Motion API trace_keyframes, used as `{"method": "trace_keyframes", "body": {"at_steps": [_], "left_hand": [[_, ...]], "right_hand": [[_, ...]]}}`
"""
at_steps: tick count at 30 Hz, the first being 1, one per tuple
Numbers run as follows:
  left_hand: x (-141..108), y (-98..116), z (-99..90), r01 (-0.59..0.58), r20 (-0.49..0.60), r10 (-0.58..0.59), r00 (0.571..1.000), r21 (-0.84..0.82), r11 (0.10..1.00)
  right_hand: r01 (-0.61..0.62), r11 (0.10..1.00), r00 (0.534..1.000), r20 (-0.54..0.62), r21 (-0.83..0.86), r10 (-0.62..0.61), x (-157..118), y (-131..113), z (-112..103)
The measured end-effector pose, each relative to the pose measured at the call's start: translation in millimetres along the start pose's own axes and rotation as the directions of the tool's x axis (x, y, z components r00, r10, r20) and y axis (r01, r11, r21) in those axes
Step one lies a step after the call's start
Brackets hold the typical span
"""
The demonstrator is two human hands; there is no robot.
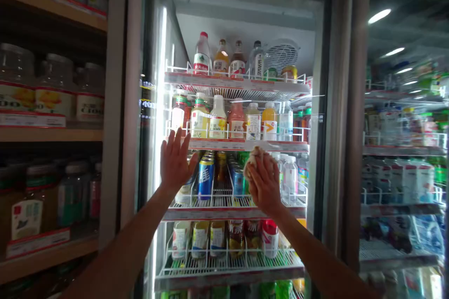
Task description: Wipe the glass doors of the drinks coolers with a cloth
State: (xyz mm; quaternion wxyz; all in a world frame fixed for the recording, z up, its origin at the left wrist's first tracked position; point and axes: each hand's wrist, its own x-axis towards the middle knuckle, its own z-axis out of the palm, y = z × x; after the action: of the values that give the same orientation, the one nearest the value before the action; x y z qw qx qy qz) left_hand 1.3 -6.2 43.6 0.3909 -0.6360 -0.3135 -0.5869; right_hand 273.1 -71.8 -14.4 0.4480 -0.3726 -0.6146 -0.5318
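Observation:
My left hand [175, 161] is raised with its fingers spread, flat against the glass door [228, 21] of a lit drinks cooler. To the right, my right hand [264, 182] holds a crumpled pale cloth [253, 161] against the same glass. Part of the cloth is covered by the fingers and palm. Behind the glass, between my two hands, stands a blue can [205, 177]. Bottles with orange, pink and yellow contents, such as an orange juice bottle [269, 121], line the shelf just above hand height.
On the left, wooden shelves [52, 134] hold jars and bottles [54, 86]. Metal frame posts [345, 117] border the door. At the right, a second glass-fronted cooler [403, 149] has cartons and bottles, with ceiling lights reflected in its glass.

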Motion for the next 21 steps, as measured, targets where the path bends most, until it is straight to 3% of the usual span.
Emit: {"method": "trace_keyframes", "body": {"at_steps": [3, 5, 8, 9, 11, 14, 16, 18, 21], "left_hand": [[-0.3, 0.0, -0.3, -0.012, -0.014, 0.011, 1.000, -0.004, 1.000], [-0.9, 0.0, 0.7, -0.015, -0.021, 0.015, 1.000, 0.004, 1.000], [-1.5, -0.1, 1.8, -0.007, -0.015, 0.008, 1.000, 0.026, 1.000], [-1.4, -0.3, 1.7, -0.006, -0.014, 0.006, 1.000, 0.022, 1.000], [-0.3, -0.7, 1.2, -0.003, -0.009, 0.003, 1.000, -0.001, 1.000], [1.8, -1.2, 0.1, -0.008, -0.005, 0.008, 1.000, -0.022, 1.000], [0.1, -0.3, -0.4, -0.008, 0.001, 0.008, 1.000, -0.024, 1.000], [-6.6, 1.9, -0.3, -0.001, -0.001, 0.001, 1.000, -0.022, 1.000], [-23.5, 6.7, 2.4, 0.022, -0.030, -0.021, 0.999, 0.006, 1.000]], "right_hand": [[0.025, 0.999, 1.000, -0.003, -0.031, -0.025, -6.9, 17.1, -6.5], [-0.111, 0.987, 0.987, -0.125, -0.114, 0.097, -10.8, 53.0, -13.4], [-0.326, 0.929, 0.918, -0.296, -0.178, 0.265, -12.4, 87.5, -19.3], [-0.346, 0.922, 0.908, -0.310, -0.177, 0.281, -13.0, 84.9, -19.1], [-0.290, 0.946, 0.935, -0.252, -0.145, 0.249, -16.1, 58.5, -15.4], [-0.034, 0.999, 0.999, 0.017, -0.010, 0.034, -25.7, 2.6, -8.7], [0.085, 0.995, 0.987, 0.131, 0.061, -0.092, -32.8, -12.3, -9.5], [0.067, 0.997, 0.993, 0.092, 0.026, -0.069, -37.9, 2.5, -14.2], [-0.196, 0.974, 0.972, -0.155, -0.118, 0.177, -36.9, 51.5, -19.3]]}}
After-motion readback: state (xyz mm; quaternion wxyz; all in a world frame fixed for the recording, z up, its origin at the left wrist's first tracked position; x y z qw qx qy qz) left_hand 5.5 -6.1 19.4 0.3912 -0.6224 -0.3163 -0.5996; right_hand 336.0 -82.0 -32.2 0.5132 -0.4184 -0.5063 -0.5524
